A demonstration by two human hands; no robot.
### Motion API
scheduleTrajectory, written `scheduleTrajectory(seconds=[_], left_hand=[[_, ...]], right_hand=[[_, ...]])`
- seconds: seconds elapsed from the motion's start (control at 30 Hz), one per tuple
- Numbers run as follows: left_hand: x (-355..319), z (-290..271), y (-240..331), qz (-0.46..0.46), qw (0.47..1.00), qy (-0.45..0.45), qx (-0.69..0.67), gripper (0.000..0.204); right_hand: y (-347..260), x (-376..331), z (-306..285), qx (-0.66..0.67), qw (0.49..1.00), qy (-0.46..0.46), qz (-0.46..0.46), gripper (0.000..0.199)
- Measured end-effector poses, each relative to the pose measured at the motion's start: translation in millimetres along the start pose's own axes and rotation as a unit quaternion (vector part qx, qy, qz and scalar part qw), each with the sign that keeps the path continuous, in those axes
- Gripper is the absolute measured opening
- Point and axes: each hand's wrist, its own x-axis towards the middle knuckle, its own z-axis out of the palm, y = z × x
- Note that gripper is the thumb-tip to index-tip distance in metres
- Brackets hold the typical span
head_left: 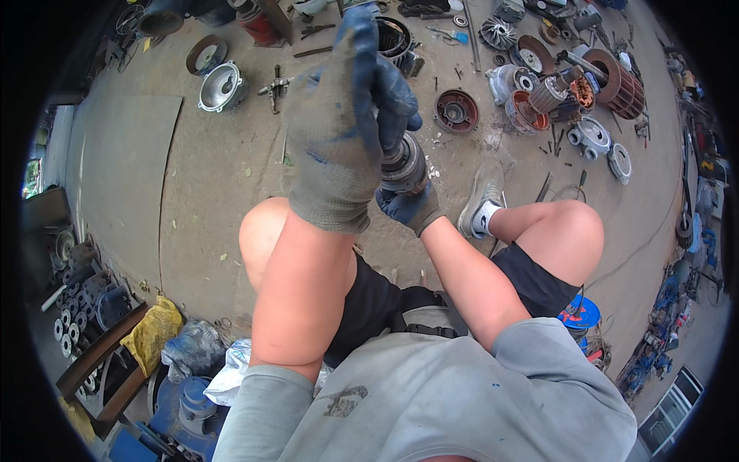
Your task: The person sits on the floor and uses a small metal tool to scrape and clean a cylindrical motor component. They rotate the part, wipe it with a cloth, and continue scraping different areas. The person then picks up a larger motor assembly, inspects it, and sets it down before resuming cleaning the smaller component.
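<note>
Both my hands wear grey knit gloves with blue-coated palms and fingers. My left hand (339, 135) is raised high in front of me, its fingers curled, with one digit pointing up. What lies inside its grip is hidden by the glove. Just below those fingers is a dark, round, stepped metal machine part (404, 168), its upper end partly covered by them. My right hand (411, 208) is closed around the lower side of this part. I cannot tell whether the left fingers press on it.
A motor housing (394, 38) stands beyond my hands. A reddish round cover (456, 111) and a silver end cover (221, 86) lie on the concrete floor. Rotors and castings crowd the right, near a ribbed rusty housing (616, 83). A flat sheet (123, 169) lies at left.
</note>
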Motion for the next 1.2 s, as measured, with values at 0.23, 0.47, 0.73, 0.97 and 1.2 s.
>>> scheduleTrajectory(seconds=[0.23, 0.47, 0.73, 0.97, 1.2], left_hand=[[-3.1, 5.8, -12.1, -0.065, 0.992, -0.021, 0.108, 0.033], [15.1, -5.4, -81.5, -0.150, 0.980, 0.071, 0.113, 0.057], [12.8, -37.3, -192.3, -0.144, 0.969, 0.067, 0.188, 0.060], [16.6, -53.6, -186.9, -0.178, 0.953, -0.017, 0.245, 0.060], [11.7, -87.3, -188.4, -0.076, 0.925, -0.003, 0.372, 0.059]], right_hand=[[-12.8, 4.0, -29.9, -0.192, 0.947, 0.245, -0.079, 0.059], [-42.9, -10.4, -5.9, -0.236, 0.914, 0.221, -0.246, 0.047], [-86.2, -93.6, 89.6, -0.132, 0.916, 0.082, -0.370, 0.038], [-148.1, -233.7, 152.6, -0.267, 0.742, -0.111, -0.605, 0.036], [-181.5, -292.0, 176.6, -0.449, 0.687, -0.063, -0.568, 0.032]])
